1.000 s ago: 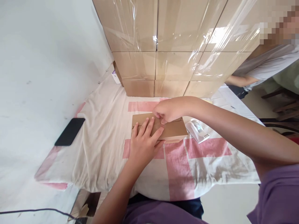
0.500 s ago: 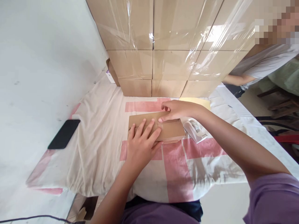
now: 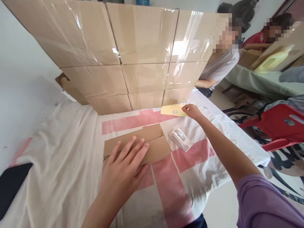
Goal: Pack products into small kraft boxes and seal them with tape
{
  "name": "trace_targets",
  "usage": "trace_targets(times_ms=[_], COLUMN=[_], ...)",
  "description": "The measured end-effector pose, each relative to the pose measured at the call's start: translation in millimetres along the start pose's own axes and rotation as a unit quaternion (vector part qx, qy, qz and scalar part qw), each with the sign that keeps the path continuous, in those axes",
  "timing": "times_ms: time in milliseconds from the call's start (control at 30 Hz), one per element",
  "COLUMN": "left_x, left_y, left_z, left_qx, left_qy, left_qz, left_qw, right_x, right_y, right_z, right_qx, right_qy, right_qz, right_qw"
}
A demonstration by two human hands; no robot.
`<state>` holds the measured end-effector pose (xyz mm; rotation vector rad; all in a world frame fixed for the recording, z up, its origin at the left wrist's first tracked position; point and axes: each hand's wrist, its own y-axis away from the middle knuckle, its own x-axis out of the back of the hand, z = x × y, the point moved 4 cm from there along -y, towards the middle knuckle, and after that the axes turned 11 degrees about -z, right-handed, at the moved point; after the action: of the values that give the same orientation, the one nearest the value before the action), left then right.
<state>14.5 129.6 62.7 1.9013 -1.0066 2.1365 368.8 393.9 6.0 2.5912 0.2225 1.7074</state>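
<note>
A flat brown cardboard box (image 3: pixel 147 141) lies on the white and pink cloth (image 3: pixel 180 177) in front of me. My left hand (image 3: pixel 123 172) rests flat on the box's near left part, fingers spread. My right hand (image 3: pixel 192 111) is stretched far to the right, its fingers curled at the edge of a yellow sheet (image 3: pixel 172 110) that carries a small white label. A white tape dispenser (image 3: pixel 180 139) sits on the cloth between the box and my right arm.
A wall of plastic-wrapped cartons (image 3: pixel 133 60) stands just behind the box. A black phone (image 3: pixel 11 185) lies at the far left. Two other people sit at the right beyond a green-covered table (image 3: pixel 258 84), near a red chair (image 3: pixel 282 125).
My right hand has left the box's seam and reached right to the yellow sheet. The view has swung to the right. My left hand still presses on the box.
</note>
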Motion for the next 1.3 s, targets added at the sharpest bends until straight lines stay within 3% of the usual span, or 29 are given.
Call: trace_targets(times_ms=[133, 333, 633, 800, 900, 1067, 1200, 1300], left_x=[1.2, 12.9, 10.8, 10.3, 10.9, 12.1, 10.7, 10.1], left_y=[3, 11, 11, 18, 23, 24, 22, 22], left_z=[-4, -27, -41, -48, -53, -56, -55, -55], left_qx=[0.018, 0.051, 0.087, 0.119, 0.147, 0.185, 0.189, 0.181], left_qy=[0.016, 0.161, 0.206, 0.297, 0.37, 0.447, 0.446, 0.438], left_qz=[0.001, -0.03, -0.049, -0.062, -0.036, 0.04, 0.035, 0.02], left_qw=[1.0, 0.985, 0.973, 0.945, 0.917, 0.874, 0.874, 0.881], right_x=[-26, -54, -58, -55, -46, -22, -11, -16], right_y=[-16, -39, -36, -28, -21, 9, 52, 85], right_z=[7, 5, 4, 1, -10, -58, -100, -119], right_qx=[0.004, -0.006, -0.047, -0.039, 0.034, 0.207, 0.282, 0.319], right_qy=[-0.013, -0.042, -0.141, -0.232, -0.32, -0.475, -0.489, -0.462], right_qz=[-0.019, 0.001, 0.042, 0.052, 0.043, -0.029, -0.109, -0.18], right_qw=[1.0, 0.999, 0.988, 0.971, 0.946, 0.855, 0.818, 0.807])
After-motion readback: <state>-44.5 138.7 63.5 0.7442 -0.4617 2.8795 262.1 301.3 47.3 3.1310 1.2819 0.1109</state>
